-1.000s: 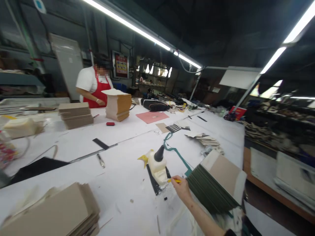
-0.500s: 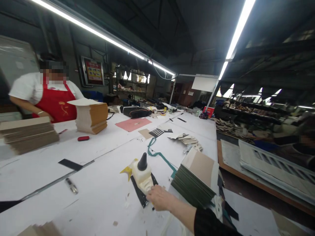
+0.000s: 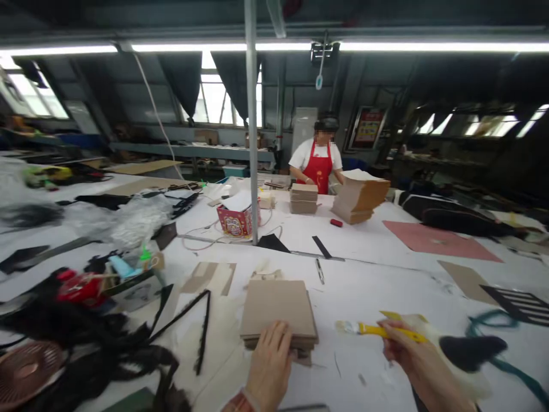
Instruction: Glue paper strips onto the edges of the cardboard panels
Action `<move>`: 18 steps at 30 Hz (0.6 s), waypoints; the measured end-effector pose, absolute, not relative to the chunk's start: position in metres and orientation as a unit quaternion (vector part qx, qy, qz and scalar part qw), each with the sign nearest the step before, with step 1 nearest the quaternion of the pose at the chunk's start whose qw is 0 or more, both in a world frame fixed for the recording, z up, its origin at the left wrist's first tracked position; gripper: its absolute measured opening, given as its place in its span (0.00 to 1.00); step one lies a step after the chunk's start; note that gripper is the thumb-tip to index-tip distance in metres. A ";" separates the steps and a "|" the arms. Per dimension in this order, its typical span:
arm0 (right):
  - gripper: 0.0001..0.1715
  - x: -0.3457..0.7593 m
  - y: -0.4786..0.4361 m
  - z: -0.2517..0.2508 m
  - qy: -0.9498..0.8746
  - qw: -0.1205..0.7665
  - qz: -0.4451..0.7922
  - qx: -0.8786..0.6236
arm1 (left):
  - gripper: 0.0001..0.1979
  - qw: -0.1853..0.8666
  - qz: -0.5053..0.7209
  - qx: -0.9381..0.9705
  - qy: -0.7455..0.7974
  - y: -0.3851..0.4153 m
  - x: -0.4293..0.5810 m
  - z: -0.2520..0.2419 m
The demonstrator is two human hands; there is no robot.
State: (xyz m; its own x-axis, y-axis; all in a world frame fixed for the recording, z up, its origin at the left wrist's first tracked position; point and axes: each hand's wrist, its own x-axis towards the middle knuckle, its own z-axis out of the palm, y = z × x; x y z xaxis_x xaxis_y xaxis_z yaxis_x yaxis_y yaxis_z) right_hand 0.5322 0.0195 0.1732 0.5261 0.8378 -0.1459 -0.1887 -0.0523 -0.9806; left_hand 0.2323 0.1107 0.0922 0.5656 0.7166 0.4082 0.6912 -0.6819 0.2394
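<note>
White table: left hand flat on cardboard stack; right hand grips brush.

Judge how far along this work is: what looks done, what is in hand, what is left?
Done: the yellow-handled brush is in the right hand, its bristles pale, perhaps loaded. In hand: the left hand rests on the stack of brown cardboard sheets. Left: the stack's top looks bare, so probably the whole stack remains.

Left hand flat, palm down; right hand fingers clenched.
</note>
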 end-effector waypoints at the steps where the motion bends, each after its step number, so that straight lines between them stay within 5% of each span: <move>1: 0.14 0.514 0.037 0.178 -0.285 0.629 0.428 -0.584 | 0.21 0.037 0.233 0.880 0.413 0.116 0.239 0.092; 11: 0.17 0.361 0.176 0.163 -0.390 0.505 0.542 -0.547 | 0.29 0.069 0.184 0.867 0.458 0.138 0.254 0.051; 18: 0.11 0.337 0.227 0.136 -0.434 0.464 0.503 -0.585 | 0.23 0.063 0.219 0.859 0.459 0.144 0.255 0.032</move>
State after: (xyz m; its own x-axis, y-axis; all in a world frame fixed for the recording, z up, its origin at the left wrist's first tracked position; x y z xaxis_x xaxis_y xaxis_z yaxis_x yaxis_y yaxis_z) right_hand 0.3367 0.2265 0.1360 0.1168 0.9757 -0.1855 0.0413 -0.1914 -0.9806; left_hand 0.2549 0.1437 0.0317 0.4827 0.8156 0.3190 0.7606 -0.5710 0.3090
